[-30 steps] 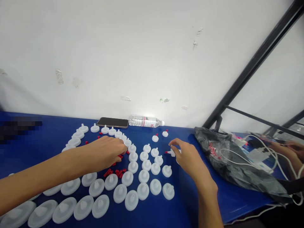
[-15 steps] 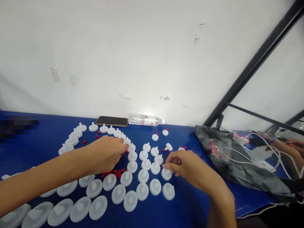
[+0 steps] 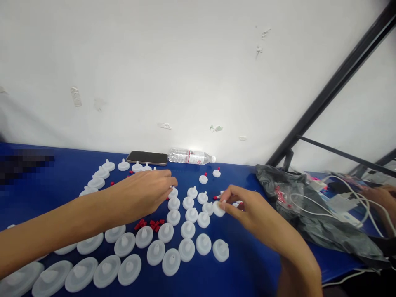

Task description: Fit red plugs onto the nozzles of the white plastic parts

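White round caps with nozzles (image 3: 129,269) stand in curved rows on the blue table. My left hand (image 3: 154,187) is above the upper part of the rows, fingers pressed together and pointing right; whatever its fingertips hold, if anything, is hidden. Between thumb and index finger, my right hand (image 3: 236,202) pinches a white cap (image 3: 219,209), tilted up beside the right-hand rows. Small red tips (image 3: 155,225) lie in a pile below my left hand. Two white caps with red tips (image 3: 203,179) stand farther back.
Against the wall lie a phone (image 3: 147,157) and a plastic bottle (image 3: 192,156). A dark plastic bag (image 3: 324,225) with a clear bag of red pieces is at the right, near white cables. Another person's hand (image 3: 379,198) shows at the right edge.
My right hand has lifted a white cap from the table and tilted it. My left hand has shifted slightly right and up over the rows.
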